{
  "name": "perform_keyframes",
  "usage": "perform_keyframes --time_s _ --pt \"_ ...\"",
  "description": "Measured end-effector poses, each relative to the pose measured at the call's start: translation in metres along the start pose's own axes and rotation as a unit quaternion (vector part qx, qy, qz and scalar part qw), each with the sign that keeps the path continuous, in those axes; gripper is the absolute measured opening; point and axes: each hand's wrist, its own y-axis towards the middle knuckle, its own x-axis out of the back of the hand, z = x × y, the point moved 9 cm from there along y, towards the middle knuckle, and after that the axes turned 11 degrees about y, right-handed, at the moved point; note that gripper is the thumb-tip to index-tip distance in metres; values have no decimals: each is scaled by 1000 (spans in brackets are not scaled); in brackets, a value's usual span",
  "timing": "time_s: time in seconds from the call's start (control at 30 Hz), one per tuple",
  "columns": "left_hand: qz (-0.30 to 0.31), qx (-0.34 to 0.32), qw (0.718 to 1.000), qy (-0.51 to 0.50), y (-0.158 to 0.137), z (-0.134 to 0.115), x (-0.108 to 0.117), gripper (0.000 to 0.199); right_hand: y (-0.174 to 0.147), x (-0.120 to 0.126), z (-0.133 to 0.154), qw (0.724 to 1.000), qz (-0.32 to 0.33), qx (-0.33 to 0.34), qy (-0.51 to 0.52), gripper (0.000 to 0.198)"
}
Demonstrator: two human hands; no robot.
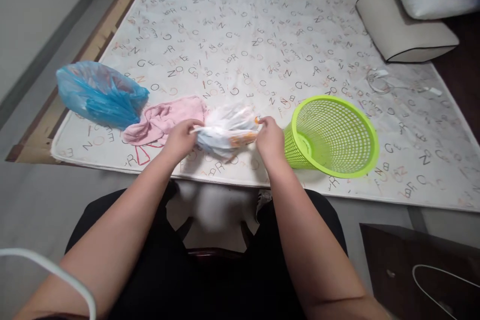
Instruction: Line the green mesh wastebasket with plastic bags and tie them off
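Blue bag (101,95) farthest left of green basket (369,152), well apart. Pink cloth (165,117) next, nearer basket. My left hand (183,140) nearly closed, pinching one end of white plastic bag (228,132); I see bag blurred, stretched out left of basket. My right hand (270,140), fingers curled, pinching other end, just beside basket. Beige cushion (408,30) beyond basket, to right.

A crumpled, thin plastic bag (227,132), mostly white with orange patches and a bluish-grey lower part, stretches sideways, blurred. It is just inside the near edge of the mattress (262,50), roughly parallel to it, closer to the near left corner than the right.
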Motion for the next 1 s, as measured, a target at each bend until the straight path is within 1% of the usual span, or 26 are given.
perform_keyframes --time_s 0.07,0.1,0.13,0.17,0.2,0.27,0.33,0.37,0.43,0.53,0.57,0.63,0.7,0.77,0.83,0.87,0.9,0.93,0.97,1.0 --pt "-84 56 995 -9 6 22 25 35 6 18 -6 999 -51 -16 7 36" --pt "-120 83 989 -25 8 32 35 34 8 22 -4 998 -54 -9 19 35" --pt "-140 104 984 -44 8 39 40 33 8 20 1 999 -39 9 34 34" --pt "-146 114 981 -62 9 42 41 30 6 14 9 998 -10 37 49 32" --pt "-140 109 981 -74 8 40 38 27 3 5 20 995 25 71 63 30" --pt "-114 59 989 -77 6 22 26 22 -9 -17 42 983 89 136 83 26" --pt "-91 -14 993 -70 0 -5 11 18 -22 -37 58 970 139 176 94 21" --pt "-82 -43 993 -71 -4 -16 5 18 -28 -47 63 965 161 185 92 18" --pt "-63 -77 991 -86 -12 -33 -5 17 -37 -62 68 959 197 191 66 17" --pt "-37 -122 987 -99 -19 -50 -13 17 -48 -75 66 956 222 191 -16 31" --pt "-29 -142 985 -94 -21 -55 -14 18 -50 -76 64 956 222 188 -49 31" --pt "-15 -183 981 -61 -22 -60 -14 19 -50 -75 58 954 215 180 -107 21" --pt "-16 -208 978 -7 -19 -56 -10 19 -41 -66 47 960 189 150 -142 14" --pt "-58 -190 979 50 -9 -37 4 18 -25 -50 25 974 148 74 -153 19" --pt "-122 -129 980 92 4 -9 23 17 -11 -34 1 983 114 -19 -146 25" --pt "-146 -97 979 105 9 4 31 16 -6 -29 -8 984 106 -53 -135 28" --pt "-163 -74 977 112 12 13 37 15 -4 -28 -12 985 103 -69 -119 29" --pt "-174 -66 976 114 12 16 40 14 -2 -29 -12 987 102 -70 -98 30" --pt "-181 -76 974 111 10 14 40 15 -3 -32 -8 990 102 -58 -75 30" --pt "-185 -102 972 104 6 5 38 19 -5 -36 -1 993 102 -39 -52 30"
